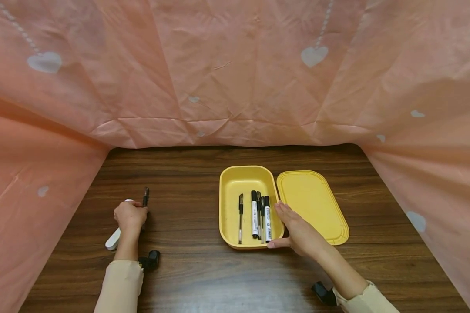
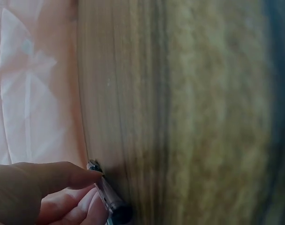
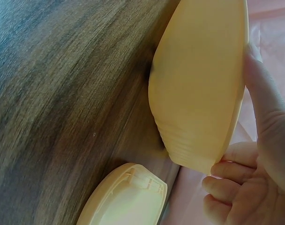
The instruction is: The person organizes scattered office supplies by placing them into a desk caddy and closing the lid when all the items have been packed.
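Note:
In the head view my left hand (image 1: 130, 216) pinches a black-capped pen (image 1: 146, 198) between thumb and fingers at the left of the table. The left wrist view shows the pen (image 2: 109, 199) by the thumb and fingertips. Beneath that hand lies a white elongated object (image 1: 113, 239), partly hidden; its kind cannot be told. My right hand (image 1: 301, 234) rests against a yellow box (image 1: 229, 182), thumb at the front rim and extended fingers at the right side. Inside the box lie a separate pen (image 1: 240, 217), two white markers with black caps (image 1: 254, 215), and more pens between them.
A yellow lid (image 1: 311, 204) lies flat on the wooden table (image 1: 188, 269), just right of the box. Pink cloth (image 1: 235, 87) with pale hearts hangs behind the table and along both sides. Each wrist wears a black camera mount (image 1: 150, 260).

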Tool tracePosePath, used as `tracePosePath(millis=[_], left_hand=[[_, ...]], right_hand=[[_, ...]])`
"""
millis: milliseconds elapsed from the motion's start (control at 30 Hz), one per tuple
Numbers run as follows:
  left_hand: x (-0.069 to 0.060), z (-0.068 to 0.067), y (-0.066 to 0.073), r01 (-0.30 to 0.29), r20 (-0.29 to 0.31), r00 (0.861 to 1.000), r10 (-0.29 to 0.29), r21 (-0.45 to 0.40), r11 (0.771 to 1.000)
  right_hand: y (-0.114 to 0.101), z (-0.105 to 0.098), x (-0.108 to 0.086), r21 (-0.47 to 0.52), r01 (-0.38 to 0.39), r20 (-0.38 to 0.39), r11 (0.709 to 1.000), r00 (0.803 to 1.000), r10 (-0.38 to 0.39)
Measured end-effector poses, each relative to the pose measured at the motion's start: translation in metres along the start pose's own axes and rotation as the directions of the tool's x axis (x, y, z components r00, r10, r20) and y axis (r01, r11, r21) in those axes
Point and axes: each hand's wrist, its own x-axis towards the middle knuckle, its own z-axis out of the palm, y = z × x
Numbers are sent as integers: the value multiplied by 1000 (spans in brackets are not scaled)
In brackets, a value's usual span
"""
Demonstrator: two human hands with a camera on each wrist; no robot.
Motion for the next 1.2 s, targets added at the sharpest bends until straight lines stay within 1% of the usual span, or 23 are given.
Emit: tracePosePath(millis=[67,133,267,433,533,700,833,1067,1200], left_hand=[[-1,0,2,7,16,1000,-7,2,1000],[-1,1,3,28,24,999,-28,-8,1000],[-5,4,1,63,7,998,-63,-60,996],[-9,7,2,54,-41,997,-59,-120,991],[-10,5,7,39,-54,997,-46,-119,992],[-11,-2,22,13,-47,999,-19,-124,992],[-14,-11,38,7,-42,999,-14,-163,987],[-20,-21,62,-27,-94,996,9,-189,982],[-25,-26,73,-34,-105,994,10,-224,974]], right_hand=[[0,-1,0,3,-5,3,1000,1000,4],[0,-1,0,5,-6,4,1000,1000,6],[0,0,0,12,-3,7,1000,1000,3],[0,0,0,12,-4,8,1000,1000,4],[0,0,0,10,-4,7,1000,1000,4],[0,0,0,9,4,2,1000,1000,-4],[0,0,0,11,2,3,1000,1000,-2],[1,1,0,5,-3,2,1000,1000,3],[1,1,0,9,-2,0,1000,1000,2]])
